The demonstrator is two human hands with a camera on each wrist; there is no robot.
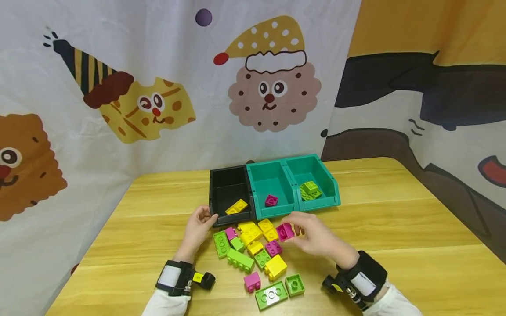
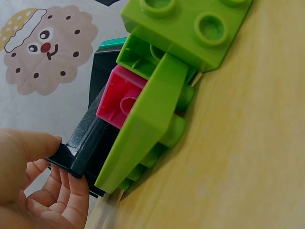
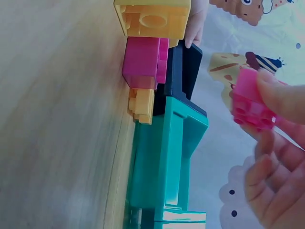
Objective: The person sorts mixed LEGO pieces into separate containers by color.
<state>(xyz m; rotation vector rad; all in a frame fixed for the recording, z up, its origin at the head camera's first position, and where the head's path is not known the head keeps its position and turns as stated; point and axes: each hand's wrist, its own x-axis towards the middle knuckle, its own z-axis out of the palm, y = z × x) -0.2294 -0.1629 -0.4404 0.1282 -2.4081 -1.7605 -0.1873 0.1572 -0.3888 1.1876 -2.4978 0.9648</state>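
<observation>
My left hand (image 1: pixel 199 226) grips the front left corner of the black bin (image 2: pixel 76 143), thumb on top of the rim and fingers curled beneath it. My right hand (image 1: pixel 316 232) pinches a pink building block (image 3: pixel 250 98) between thumb and fingers, just in front of the middle teal bin (image 1: pixel 272 215). A yellow block (image 1: pixel 237 206) lies in the black bin, and one magenta block (image 1: pixel 271 200) in the middle teal bin. Several green blocks (image 1: pixel 310 189) are in the right teal bin (image 1: pixel 336 193).
Loose yellow (image 1: pixel 275 267), green (image 1: pixel 240 260) and pink blocks (image 1: pixel 252 281) lie scattered on the wooden table (image 1: pixel 150 232) between my forearms. The three bins stand side by side near the back edge. A cartoon-printed cloth (image 1: pixel 213 109) hangs behind the table.
</observation>
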